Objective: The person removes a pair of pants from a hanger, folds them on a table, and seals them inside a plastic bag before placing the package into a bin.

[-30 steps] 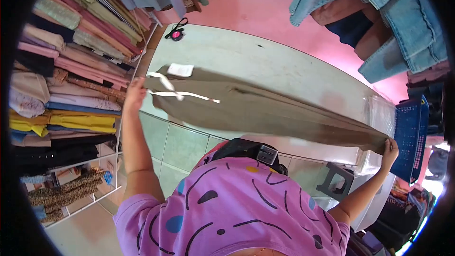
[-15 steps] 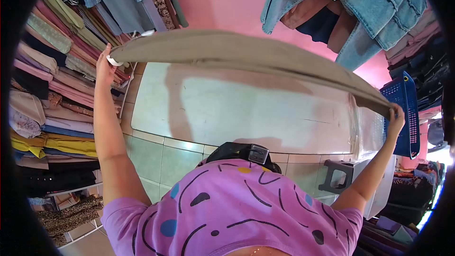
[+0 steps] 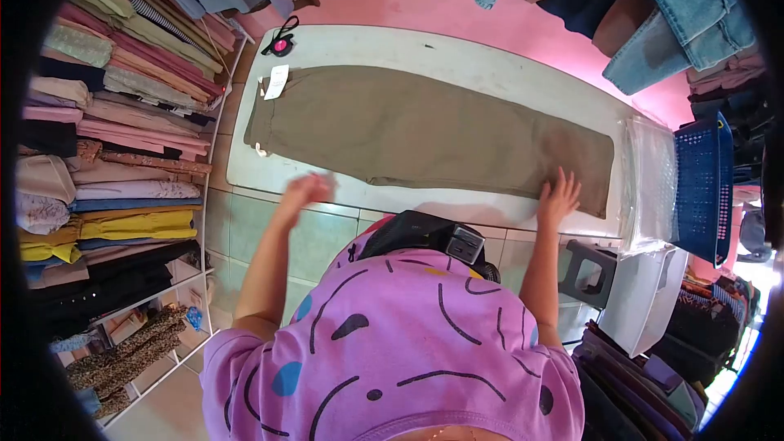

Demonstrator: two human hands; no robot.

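An olive-brown folded garment (image 3: pixel 408 126) lies flat and lengthwise on a white table (image 3: pixel 351 41). A white tag (image 3: pixel 277 82) rests on its left end. My right hand (image 3: pixel 559 196) touches the garment's near edge toward its right end, fingers spread. My left hand (image 3: pixel 310 189) is off the garment, in front of the table's near edge at the left. Motion blurs its fingers, so their pose is unclear.
A black tape measure with a pink centre (image 3: pixel 281 46) lies at the table's far left corner. Clear plastic packaging (image 3: pixel 648 184) and a blue basket (image 3: pixel 702 188) are at the right. Clothes shelves (image 3: pixel 139 196) stand left; a grey stool (image 3: pixel 588 273) is at the lower right.
The garment has gone from being stretched in the air between both hands to lying on the table. Both hands have moved down and inward, and the left one has let go.
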